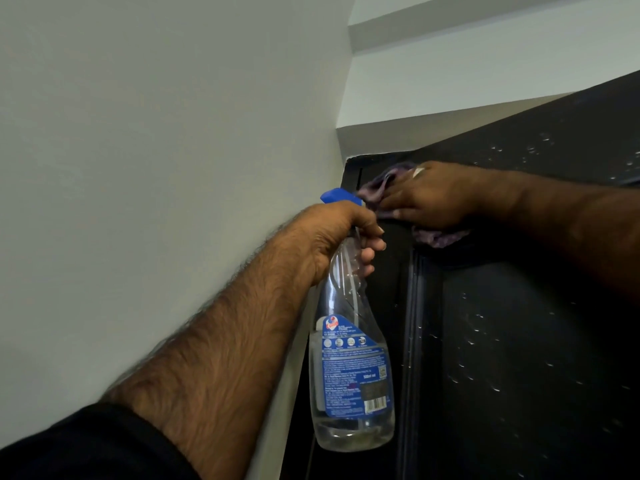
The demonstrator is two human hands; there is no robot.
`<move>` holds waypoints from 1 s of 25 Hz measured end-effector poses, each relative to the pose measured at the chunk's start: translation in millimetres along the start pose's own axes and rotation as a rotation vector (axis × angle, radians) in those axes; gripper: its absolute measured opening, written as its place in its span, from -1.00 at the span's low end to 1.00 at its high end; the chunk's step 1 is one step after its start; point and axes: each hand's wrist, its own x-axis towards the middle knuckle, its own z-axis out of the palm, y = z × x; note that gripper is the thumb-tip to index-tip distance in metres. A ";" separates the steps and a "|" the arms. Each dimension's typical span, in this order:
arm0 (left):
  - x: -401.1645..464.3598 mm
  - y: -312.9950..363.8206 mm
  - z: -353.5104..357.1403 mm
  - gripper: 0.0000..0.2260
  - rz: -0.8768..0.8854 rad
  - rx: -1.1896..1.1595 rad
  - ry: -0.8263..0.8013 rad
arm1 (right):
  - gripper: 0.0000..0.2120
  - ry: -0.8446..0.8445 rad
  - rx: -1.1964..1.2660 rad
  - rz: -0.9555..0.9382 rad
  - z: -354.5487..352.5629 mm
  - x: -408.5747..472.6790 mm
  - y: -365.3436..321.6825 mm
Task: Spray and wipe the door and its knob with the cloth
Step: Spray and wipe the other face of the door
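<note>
Wiping is underway at the top corner of the dark panelled wooden door (519, 341), where your right hand (429, 195) is pressing the crumpled purple cloth (440, 237) flat against the upper rail, fingers spread over it. Your left hand (343, 237) is gripping the neck of the clear plastic spray bottle with blue trigger (349, 358), fingers curled round it, beside the grey wall (156, 133). Droplets are showing lower on the panel; you should be working downward in overlapping passes. The knob is not in view.

doors: 1 (519, 341) | spray bottles: 1 (349, 375) | cloths: 1 (440, 239) | hands: 2 (339, 237)
</note>
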 end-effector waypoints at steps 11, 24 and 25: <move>-3.3 2.4 2.9 -0.95 -0.032 0.005 -0.066 | -0.06 0.067 -0.003 0.205 -3.8 -20.1 33.0; -6.9 12.8 15.5 -0.88 -0.007 -0.085 -0.117 | -0.09 0.023 -0.006 0.469 -12.7 -80.7 32.4; -7.8 15.4 17.0 -0.88 -0.010 -0.094 -0.124 | -0.08 -0.009 -0.031 0.306 -9.1 -82.8 19.5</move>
